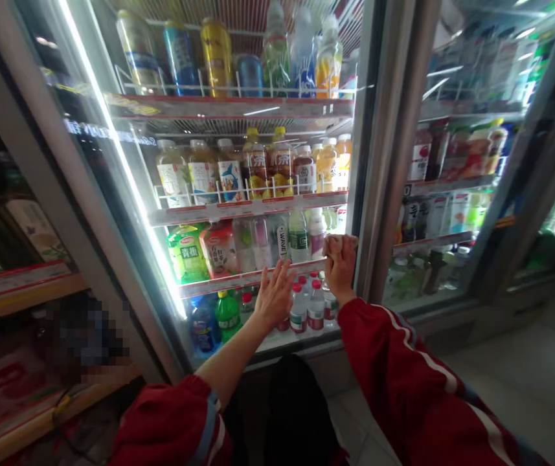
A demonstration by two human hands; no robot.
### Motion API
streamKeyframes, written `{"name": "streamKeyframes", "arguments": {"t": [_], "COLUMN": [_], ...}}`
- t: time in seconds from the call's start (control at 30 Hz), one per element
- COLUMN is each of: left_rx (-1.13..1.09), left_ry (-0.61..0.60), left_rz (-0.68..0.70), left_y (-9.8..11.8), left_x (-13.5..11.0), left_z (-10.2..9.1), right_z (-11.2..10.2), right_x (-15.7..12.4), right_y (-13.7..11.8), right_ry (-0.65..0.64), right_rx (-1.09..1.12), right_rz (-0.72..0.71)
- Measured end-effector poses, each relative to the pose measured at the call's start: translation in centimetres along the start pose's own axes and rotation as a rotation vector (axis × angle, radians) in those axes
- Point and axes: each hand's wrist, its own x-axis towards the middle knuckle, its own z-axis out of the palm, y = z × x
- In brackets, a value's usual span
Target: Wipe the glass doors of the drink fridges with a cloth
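My left hand [273, 294] is open, fingers spread flat against the glass door [126, 162] of a lit drinks fridge, low down in front of small red-capped water bottles [306, 307]. My right hand [340, 268] is closed around a small crumpled brownish cloth [339, 244], held against the glass near the door's right edge, level with the third shelf [238, 279]. Both arms wear red sleeves with white stripes.
Shelves behind the glass carry cans, tea and juice bottles [252, 168] and a green bottle [227, 315] at the bottom. A metal door frame [379, 181] separates a second, darker fridge [462, 168] on the right. Wooden shelving [24, 301] stands on the left. Tiled floor [524, 375] lies lower right.
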Motion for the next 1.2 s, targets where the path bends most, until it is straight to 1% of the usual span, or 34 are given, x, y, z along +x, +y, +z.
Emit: {"name": "streamKeyframes", "arguments": {"t": [0.07,0.13,0.23,0.33,0.4,0.47,0.53,0.57,0.67,0.73,0.83,0.9,0.93,1.0,1.07,1.1,1.2], "left_rx": [-0.003,0.006,0.027,0.039,0.044,0.049,0.049,0.048,0.044,0.030,0.000,-0.017,-0.020,-0.013,0.005,0.014,0.056], "left_ry": [-0.006,-0.015,-0.027,-0.027,-0.021,-0.007,0.013,0.028,0.102,0.164,0.288,0.349,0.363,0.368,0.356,0.350,0.370], "left_rz": [0.000,-0.006,-0.018,-0.030,-0.044,-0.064,-0.081,-0.088,-0.110,-0.121,-0.136,-0.137,-0.137,-0.135,-0.135,-0.141,-0.161], "left_y": [0.0,-0.1,-0.6,-1.2,-1.6,-2.0,-2.4,-2.5,-2.9,-3.2,-4.0,-4.6,-5.0,-5.6,-6.2,-6.4,-6.7], "left_x": [-0.4,-0.9,-1.8,-2.6,-3.1,-3.6,-4.1,-4.4,-4.7,-4.6,-4.3,-4.3,-4.3,-4.2,-3.9,-3.6,-2.4], "left_z": [0.4,0.7,1.1,1.2,1.2,1.0,0.7,0.5,-0.2,-0.7,-1.4,-1.8,-2.0,-2.1,-2.0,-1.8,-1.3], "right_z": [0.1,0.3,0.6,0.9,0.9,0.8,0.6,0.5,0.8,1.1,1.3,1.4,1.4,1.4,1.4,1.3,1.0], "right_x": [-1.1,-2.5,-4.7,-5.9,-6.0,-5.6,-5.0,-4.5,-3.3,-2.6,-2.2,-2.2,-2.4,-2.8,-3.1,-3.2,-2.3], "right_y": [0.8,0.7,-1.2,-4.5,-6.5,-7.6,-8.1,-8.2,-9.0,-10.4,-13.3,-15.0,-15.7,-16.4,-16.7,-16.7,-16.3], "right_ry": [0.024,0.043,0.030,-0.060,-0.123,-0.172,-0.181,-0.170,-0.109,-0.134,-0.218,-0.277,-0.303,-0.342,-0.358,-0.358,-0.320], "right_rx": [0.008,0.029,0.067,0.103,0.121,0.134,0.155,0.171,0.241,0.331,0.544,0.691,0.745,0.796,0.805,0.813,0.844], "right_rz": [0.046,0.067,0.039,-0.090,-0.200,-0.296,-0.344,-0.345,-0.235,-0.216,-0.299,-0.336,-0.321,-0.225,-0.117,-0.085,-0.086]}}
